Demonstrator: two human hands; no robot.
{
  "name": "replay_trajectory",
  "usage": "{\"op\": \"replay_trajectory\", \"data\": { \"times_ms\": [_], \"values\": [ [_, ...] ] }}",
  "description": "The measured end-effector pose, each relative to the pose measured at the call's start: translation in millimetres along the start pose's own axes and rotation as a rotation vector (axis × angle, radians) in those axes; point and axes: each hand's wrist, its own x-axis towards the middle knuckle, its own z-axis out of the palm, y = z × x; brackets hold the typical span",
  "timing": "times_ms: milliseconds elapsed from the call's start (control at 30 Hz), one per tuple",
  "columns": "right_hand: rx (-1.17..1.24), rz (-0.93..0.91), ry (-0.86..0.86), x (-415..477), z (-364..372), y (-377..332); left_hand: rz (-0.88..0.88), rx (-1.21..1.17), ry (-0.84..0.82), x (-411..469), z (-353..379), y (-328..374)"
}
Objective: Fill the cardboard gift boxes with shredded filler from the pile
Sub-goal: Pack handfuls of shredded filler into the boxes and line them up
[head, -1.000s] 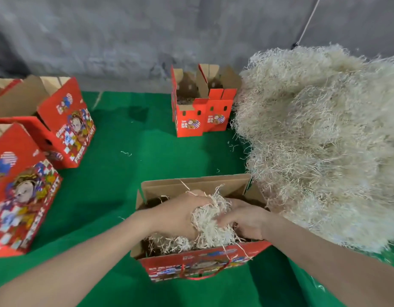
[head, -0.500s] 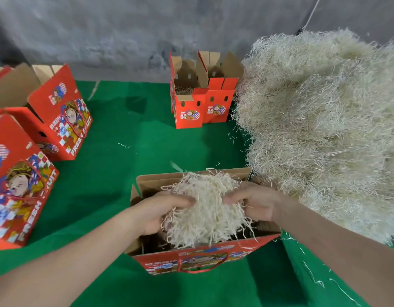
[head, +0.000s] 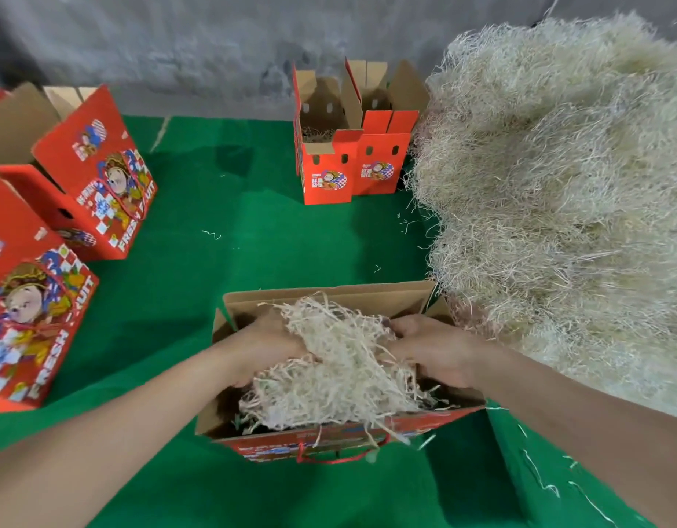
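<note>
Two hands meet over an open red gift box (head: 329,445) at 6 o'clock on the green counter (head: 222,283). The left hand (head: 264,348) comes in from 8 o'clock and the right hand (head: 432,354) from 4 o'clock, and between them they grip a clump of shredded filler (head: 340,375). The fingers of both hands curl into the clump and clamp on it from either side, their tips hidden among the strands. The clump sits in the box mouth, its top rising above the brown cardboard rim and a few strands hanging over the near wall, where a red cord handle (head: 340,458) shows. More filler lies lower inside the box, though how deep it goes cannot be told. The large pile of filler (head: 558,192) fills the view from 1 to 4 o'clock, its lower edge just beside the box's right flap. At 12 o'clock two small red boxes stand side by side and touching, flaps up; the left small box (head: 323,177) has some filler in it, while the right small box (head: 380,167) stands against the pile and its inside is not visible. At 9 o'clock two larger printed boxes, the far large box (head: 100,177) and the near large box (head: 28,299), stand close together. Loose strands (head: 211,234) lie scattered on the green surface. A grey wall (head: 177,51) runs behind everything.
</note>
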Motion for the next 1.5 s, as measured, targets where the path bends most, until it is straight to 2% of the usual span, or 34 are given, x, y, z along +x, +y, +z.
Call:
{"op": "replay_trajectory", "data": {
  "times_ms": [100,167,267,367,467,567,667,767,833,867,933,1033,1167,1267,1333,1400,1500],
  "values": [
    [0.066,-0.008,0.100,-15,-30,6,-0.030,0.044,0.171,-5,-25,-12],
    [0.092,-0.003,0.145,-20,-38,10,-0.046,-0.010,0.211,-4,-35,-19],
    [0.170,-0.036,0.148,-19,-32,4,-0.057,-0.023,0.164,-3,-27,-9],
    [0.171,-0.055,0.112,-15,-16,-5,-0.073,-0.083,0.050,0,-11,4],
    [0.137,-0.072,-0.002,-8,2,-9,-0.073,-0.118,-0.058,4,6,10],
    [0.075,-0.065,-0.069,-6,10,-7,-0.095,-0.109,0.000,10,15,10],
    [-0.043,-0.068,0.015,-14,-10,-2,-0.145,-0.131,0.073,9,-5,2],
    [0.169,-0.065,0.155,-27,-39,3,-0.168,-0.130,0.157,3,-35,-10],
    [0.312,-0.091,0.113,-27,-39,2,-0.181,-0.147,0.155,1,-38,-12],
    [0.315,-0.110,0.051,-26,-32,0,-0.184,-0.129,0.103,-1,-31,-7],
    [0.195,-0.112,-0.049,-21,-7,-6,-0.164,-0.091,0.010,-4,-10,8],
    [0.013,-0.037,-0.045,-12,21,-9,-0.079,-0.026,-0.067,-1,10,17],
    [-0.084,-0.038,0.078,-17,0,-1,0.023,0.114,0.034,1,-3,14],
    [-0.072,-0.010,0.054,-22,-10,4,0.010,0.167,0.134,1,-10,13],
    [-0.069,-0.005,-0.056,-22,3,-2,0.029,0.123,0.103,4,-3,13],
    [-0.115,-0.001,-0.085,-12,17,-1,0.055,0.058,0.051,4,10,15],
    [-0.247,0.011,0.026,-2,21,5,-0.006,0.105,0.055,1,9,16]
  ]
}}
